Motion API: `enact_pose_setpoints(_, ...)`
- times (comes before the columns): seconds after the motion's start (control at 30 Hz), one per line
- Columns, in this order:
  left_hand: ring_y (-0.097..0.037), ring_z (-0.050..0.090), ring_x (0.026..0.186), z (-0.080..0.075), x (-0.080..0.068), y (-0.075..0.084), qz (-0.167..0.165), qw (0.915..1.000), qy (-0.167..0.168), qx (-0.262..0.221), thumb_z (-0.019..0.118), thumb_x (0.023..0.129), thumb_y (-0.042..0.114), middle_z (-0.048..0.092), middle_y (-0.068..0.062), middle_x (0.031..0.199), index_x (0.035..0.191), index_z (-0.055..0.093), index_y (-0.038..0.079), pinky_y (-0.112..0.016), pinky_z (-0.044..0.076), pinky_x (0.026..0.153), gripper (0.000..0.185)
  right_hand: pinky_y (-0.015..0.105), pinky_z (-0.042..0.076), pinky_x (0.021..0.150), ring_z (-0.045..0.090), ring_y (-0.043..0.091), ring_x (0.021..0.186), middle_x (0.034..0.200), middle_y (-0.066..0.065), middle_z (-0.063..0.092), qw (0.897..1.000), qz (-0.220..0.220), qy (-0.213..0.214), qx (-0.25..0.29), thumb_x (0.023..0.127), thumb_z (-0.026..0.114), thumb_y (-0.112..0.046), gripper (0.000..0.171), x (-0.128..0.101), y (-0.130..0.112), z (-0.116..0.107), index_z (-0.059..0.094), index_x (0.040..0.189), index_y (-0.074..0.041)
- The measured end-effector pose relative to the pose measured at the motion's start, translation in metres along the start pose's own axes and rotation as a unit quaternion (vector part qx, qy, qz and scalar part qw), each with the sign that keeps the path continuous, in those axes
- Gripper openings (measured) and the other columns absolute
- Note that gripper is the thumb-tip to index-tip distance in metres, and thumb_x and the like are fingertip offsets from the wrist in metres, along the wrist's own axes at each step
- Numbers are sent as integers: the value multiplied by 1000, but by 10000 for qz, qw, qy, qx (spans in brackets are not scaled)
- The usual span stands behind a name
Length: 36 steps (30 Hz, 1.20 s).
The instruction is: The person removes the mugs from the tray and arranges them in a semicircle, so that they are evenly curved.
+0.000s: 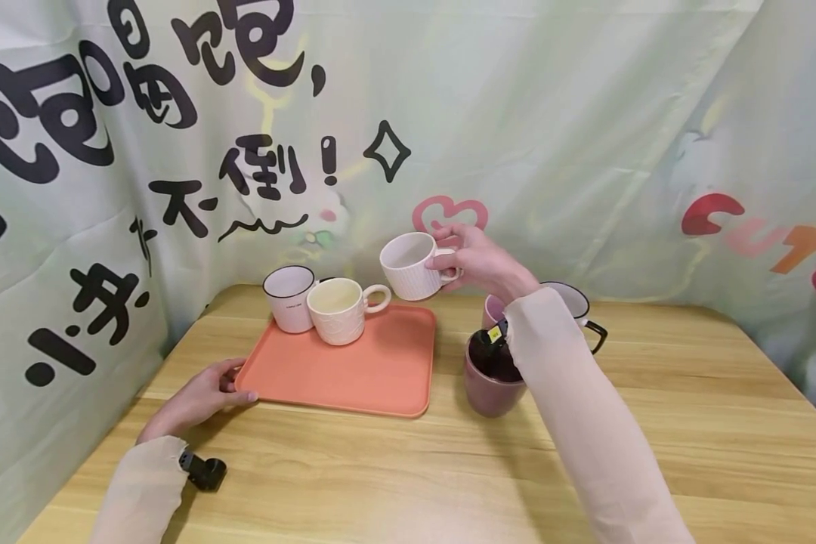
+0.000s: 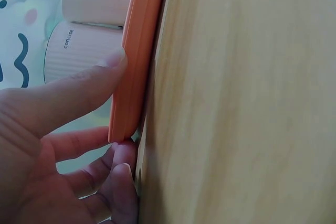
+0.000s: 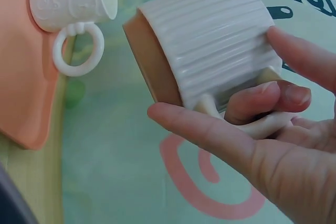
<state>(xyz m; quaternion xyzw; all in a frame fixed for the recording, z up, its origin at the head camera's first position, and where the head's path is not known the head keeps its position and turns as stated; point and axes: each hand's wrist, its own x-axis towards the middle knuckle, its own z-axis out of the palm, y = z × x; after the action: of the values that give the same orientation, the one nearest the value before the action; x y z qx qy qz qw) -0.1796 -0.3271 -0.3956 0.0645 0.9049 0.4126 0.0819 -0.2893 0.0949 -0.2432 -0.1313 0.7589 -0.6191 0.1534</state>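
My right hand [image 1: 479, 261] grips a white ribbed mug [image 1: 404, 276] by its handle, lifted above the tray's back right corner. In the right wrist view, fingers pass through the handle and the mug's unglazed tan base [image 3: 152, 59] shows. At the front left corner of the orange tray [image 1: 353, 389], my left hand [image 1: 200, 397] pinches the edge, thumb on the front side and fingers round the corner. Two mugs stand towards the tray's back left: a pale one with a dark rim [image 1: 291, 306] and a cream embossed one [image 1: 336, 317] whose ring handle points right.
Right of the tray is a dusky pink mug [image 1: 491, 397], with a lighter pink mug [image 1: 493, 310] behind it. A white mug with a black rim and handle [image 1: 573, 300] is partly hidden by my right sleeve. A printed curtain [image 1: 551, 151] hangs behind the wooden table [image 1: 326, 476].
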Motion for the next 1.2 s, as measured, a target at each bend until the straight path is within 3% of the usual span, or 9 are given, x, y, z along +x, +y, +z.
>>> enact_pose_setpoints(0.2,-24,52,83,1,1,3,-64,9999,-55,-91,76,92,10,59,-15,100,143,31,-23,-29,46,64,75,56,51,92,52,33,111,144,24,41,9998,-106,103,116,96,62,3,59,-9,3,-8,32,146,5)
enact_pose_setpoints(0.3,-24,52,84,1,1,3,-77,9999,-47,-46,76,92,10,60,-15,102,143,32,-23,-29,46,65,75,49,54,87,53,28,98,130,23,47,9995,-181,204,128,96,62,3,56,-15,5,-11,34,144,5)
enact_pose_setpoints(0.43,-24,53,86,1,1,3,-70,10000,-32,48,76,92,11,61,-16,103,143,32,-23,-29,46,66,75,39,55,77,44,21,76,97,16,49,9986,-333,282,295,96,61,4,49,-23,10,-15,35,138,5)
enact_pose_setpoints(0.57,-25,54,87,1,0,1,-103,9999,-10,134,76,93,11,62,-17,105,143,32,-23,-30,46,67,75,37,55,75,43,18,71,78,9,45,9974,-419,385,435,96,61,5,50,-31,14,-20,34,138,4)
enact_pose_setpoints(0.93,-26,55,90,0,-1,1,-95,9998,-15,162,76,92,12,62,-18,106,142,32,-23,-30,46,69,75,40,55,78,42,16,69,71,4,42,9935,-512,765,670,96,61,4,55,-50,24,-36,31,142,3)
enact_pose_setpoints(1.2,-26,54,89,0,-1,4,-129,9999,-11,95,76,92,11,61,-18,105,143,31,-23,-30,46,68,76,32,50,75,46,14,70,74,2,52,9915,-508,1015,636,96,63,1,53,-62,31,-50,36,142,0)
